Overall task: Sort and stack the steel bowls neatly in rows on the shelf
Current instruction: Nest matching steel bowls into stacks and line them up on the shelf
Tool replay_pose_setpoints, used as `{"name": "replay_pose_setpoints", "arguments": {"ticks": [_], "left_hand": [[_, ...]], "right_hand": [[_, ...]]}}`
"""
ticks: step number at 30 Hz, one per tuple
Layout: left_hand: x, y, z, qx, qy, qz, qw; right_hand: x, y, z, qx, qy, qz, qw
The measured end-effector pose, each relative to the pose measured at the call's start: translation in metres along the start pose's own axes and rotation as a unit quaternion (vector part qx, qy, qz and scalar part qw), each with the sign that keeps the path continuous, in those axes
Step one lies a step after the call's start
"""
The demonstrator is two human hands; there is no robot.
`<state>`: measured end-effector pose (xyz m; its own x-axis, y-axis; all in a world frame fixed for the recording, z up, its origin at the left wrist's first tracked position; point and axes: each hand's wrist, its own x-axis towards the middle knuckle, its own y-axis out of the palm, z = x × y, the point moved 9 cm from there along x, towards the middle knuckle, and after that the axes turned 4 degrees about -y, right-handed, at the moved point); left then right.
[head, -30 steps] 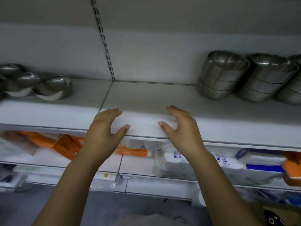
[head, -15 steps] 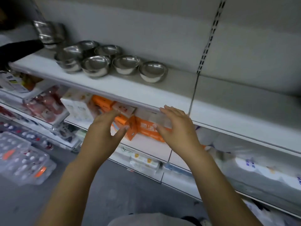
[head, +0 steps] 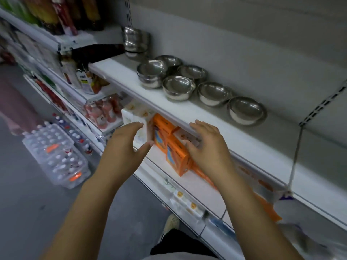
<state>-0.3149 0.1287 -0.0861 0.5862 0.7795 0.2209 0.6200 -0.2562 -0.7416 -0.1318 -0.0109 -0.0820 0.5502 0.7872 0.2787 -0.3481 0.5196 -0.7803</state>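
Orange boxes (head: 176,149) were partly hidden by two hands. The left hand (head: 125,147) was held wide, and nothing was gripped by it. The right hand (head: 208,147) was spread wide and empty too, by the front edge of the white shelf (head: 187,111). Steel bowls (head: 177,87) were set along the shelf's back, with a taller stack (head: 135,42) at its far left end.

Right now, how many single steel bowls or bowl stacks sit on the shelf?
7: tall stack farthest; low stack; rear bowl behind it; second rear bowl; front bowl; next bowl; nearest bowl. Nested bowls may be hidden.
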Motion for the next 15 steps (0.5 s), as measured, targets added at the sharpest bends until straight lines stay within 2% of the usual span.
{"name": "replay_pose_setpoints", "arguments": {"ticks": [10, 15], "left_hand": [[0.130, -0.022, 0.026, 0.047, -0.005, -0.033, 0.998], [0.184, -0.036, 0.036, 0.000, -0.037, -0.093, 0.995]], "right_hand": [[0.143, 0.022, 0.026, 0.030, -0.069, -0.009, 0.997], [0.195, 0.033, 0.039, 0.032, -0.094, 0.014, 0.995]]}}
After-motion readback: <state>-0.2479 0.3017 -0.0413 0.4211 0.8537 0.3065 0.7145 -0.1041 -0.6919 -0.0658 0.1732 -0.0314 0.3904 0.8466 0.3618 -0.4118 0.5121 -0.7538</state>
